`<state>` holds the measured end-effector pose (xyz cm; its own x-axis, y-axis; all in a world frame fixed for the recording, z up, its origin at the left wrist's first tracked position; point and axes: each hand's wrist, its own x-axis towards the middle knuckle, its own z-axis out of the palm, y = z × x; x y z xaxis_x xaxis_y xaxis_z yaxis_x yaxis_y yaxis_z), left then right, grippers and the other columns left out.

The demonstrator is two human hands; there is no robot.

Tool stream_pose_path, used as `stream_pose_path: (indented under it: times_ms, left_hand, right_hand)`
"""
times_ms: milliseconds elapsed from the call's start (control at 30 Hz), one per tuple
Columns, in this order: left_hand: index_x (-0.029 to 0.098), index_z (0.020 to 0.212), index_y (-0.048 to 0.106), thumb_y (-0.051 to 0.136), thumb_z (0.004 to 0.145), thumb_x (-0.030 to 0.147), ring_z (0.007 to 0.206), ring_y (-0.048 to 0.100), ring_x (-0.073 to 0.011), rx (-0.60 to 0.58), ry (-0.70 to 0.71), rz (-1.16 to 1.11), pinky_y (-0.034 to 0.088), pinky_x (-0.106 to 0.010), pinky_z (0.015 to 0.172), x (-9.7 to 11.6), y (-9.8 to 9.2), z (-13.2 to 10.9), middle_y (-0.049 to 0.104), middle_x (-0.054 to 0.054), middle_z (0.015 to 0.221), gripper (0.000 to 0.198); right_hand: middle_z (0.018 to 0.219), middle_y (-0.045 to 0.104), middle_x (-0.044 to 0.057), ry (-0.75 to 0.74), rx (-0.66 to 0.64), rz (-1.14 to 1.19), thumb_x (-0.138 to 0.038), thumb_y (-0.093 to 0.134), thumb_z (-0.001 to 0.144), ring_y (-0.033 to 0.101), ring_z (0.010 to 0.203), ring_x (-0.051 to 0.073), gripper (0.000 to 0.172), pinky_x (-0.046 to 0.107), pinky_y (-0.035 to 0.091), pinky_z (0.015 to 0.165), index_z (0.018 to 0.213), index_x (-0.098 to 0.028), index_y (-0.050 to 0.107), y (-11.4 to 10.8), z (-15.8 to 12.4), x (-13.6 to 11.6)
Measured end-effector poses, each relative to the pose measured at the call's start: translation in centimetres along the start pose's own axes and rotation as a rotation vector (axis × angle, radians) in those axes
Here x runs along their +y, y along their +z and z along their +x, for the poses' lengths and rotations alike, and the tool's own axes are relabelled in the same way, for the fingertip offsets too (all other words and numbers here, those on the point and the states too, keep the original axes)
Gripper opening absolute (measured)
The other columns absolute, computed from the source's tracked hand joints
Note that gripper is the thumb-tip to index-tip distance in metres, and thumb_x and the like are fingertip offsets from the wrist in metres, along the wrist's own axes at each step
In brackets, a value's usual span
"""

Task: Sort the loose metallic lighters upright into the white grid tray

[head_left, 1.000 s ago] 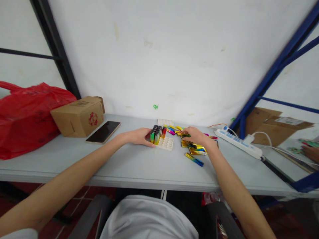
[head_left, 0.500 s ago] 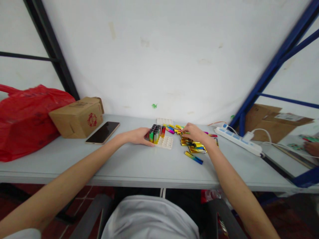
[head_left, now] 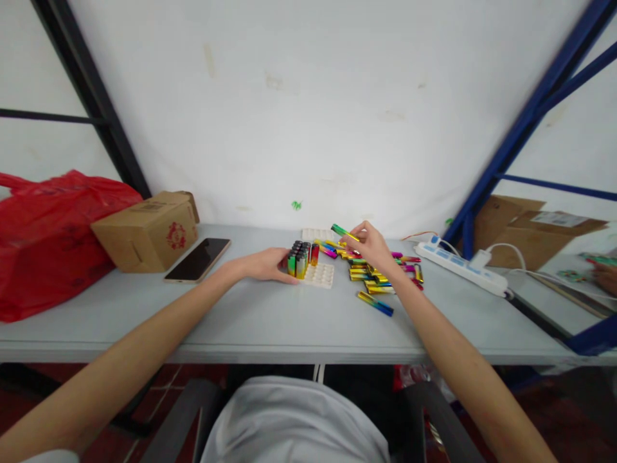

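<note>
My left hand (head_left: 267, 264) curves round the left side of a group of upright lighters (head_left: 299, 256) with dark tops and shiny colour-fading bodies. Its thumb lies along the front, by the edge of a white pocketed tray (head_left: 320, 275), where they stand. A single red lighter (head_left: 315, 253) stands at the group's right. My right hand (head_left: 370, 243) pinches a green-and-yellow lighter (head_left: 344, 232), raised and tilted, above a loose pile of shiny lighters (head_left: 373, 276). One yellow-and-blue lighter (head_left: 375, 303) lies apart in front of the pile.
A second white tray (head_left: 315, 235) lies behind, near the wall. Leftward are a phone (head_left: 198, 260), a cardboard box (head_left: 147, 231) and a red plastic bag (head_left: 62, 244). A white power strip (head_left: 460, 269) with cables lies right, near a blue frame (head_left: 525, 122). Another person's hand (head_left: 606, 278) shows far right.
My right hand has lifted from the pile with the green-and-yellow lighter now showing in its fingers. My left hand stays at the upright lighters. The view has shifted slightly.
</note>
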<state>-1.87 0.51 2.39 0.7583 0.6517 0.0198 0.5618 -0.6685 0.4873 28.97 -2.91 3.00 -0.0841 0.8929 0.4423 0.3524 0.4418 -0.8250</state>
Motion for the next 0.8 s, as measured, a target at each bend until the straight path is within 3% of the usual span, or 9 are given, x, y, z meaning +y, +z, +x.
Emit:
stream_pose_path:
  times_ms: [133,300,367,467,600,800]
  left_hand:
    - [0.016,0.120,0.063,0.076,0.073,0.065,0.096,0.065,-0.0244,0.011,0.009,-0.023,0.051,-0.030,0.083,-0.4,0.2,0.2,0.072,-0.007,0.113,0.069]
    - [0.017,0.124,0.062,0.076,0.073,0.063,0.099,0.066,-0.0257,0.019,0.003,-0.034,0.052,-0.032,0.085,-0.3,0.3,0.1,0.072,-0.007,0.116,0.070]
    - [0.017,0.123,0.063,0.077,0.073,0.063,0.099,0.066,-0.0257,0.012,0.005,-0.041,0.052,-0.031,0.085,-0.1,0.2,0.0,0.072,-0.007,0.116,0.069]
    - [0.016,0.121,0.064,0.076,0.074,0.063,0.098,0.067,-0.0255,0.005,-0.006,-0.026,0.052,-0.030,0.084,0.0,0.1,-0.1,0.073,-0.007,0.114,0.068]
    - [0.016,0.120,0.064,0.077,0.073,0.065,0.094,0.067,-0.0249,0.004,-0.026,-0.001,0.052,-0.031,0.079,-0.2,0.1,-0.1,0.073,-0.007,0.112,0.069]
    - [0.016,0.123,0.063,0.077,0.074,0.065,0.100,0.067,-0.0264,0.000,-0.027,-0.021,0.053,-0.033,0.086,-0.3,0.2,-0.1,0.072,-0.009,0.117,0.070]
  right_hand:
    - [0.094,0.076,0.004,0.104,-0.027,0.321,-0.049,0.084,0.072,0.073,0.076,0.018,0.051,0.036,0.061,0.077,0.099,-0.024,0.049,1.0,0.1,0.2]
    - [0.091,0.070,-0.001,0.178,-0.083,0.442,-0.034,0.082,0.074,0.073,0.075,0.016,0.055,0.035,0.062,0.077,0.120,-0.025,0.054,1.8,-0.1,-0.2]
    - [0.084,0.068,-0.002,0.187,-0.131,0.464,-0.037,0.079,0.078,0.070,0.073,0.015,0.046,0.033,0.061,0.075,0.115,-0.024,0.056,2.1,-0.2,-0.3]
    - [0.073,0.062,-0.005,0.198,-0.136,0.508,-0.050,0.074,0.082,0.059,0.059,0.010,0.037,0.025,0.052,0.058,0.100,-0.023,0.056,2.8,-0.4,-0.5]
    - [0.066,0.054,-0.007,0.205,-0.118,0.526,-0.062,0.073,0.080,0.041,0.050,0.007,0.047,0.018,0.030,0.044,0.088,-0.024,0.047,3.7,-0.6,-1.0]
    - [0.053,0.028,-0.009,0.245,-0.062,0.362,-0.081,0.061,0.079,0.023,0.044,0.007,0.062,0.022,0.017,0.040,0.069,-0.024,0.040,4.6,-0.6,-0.9]
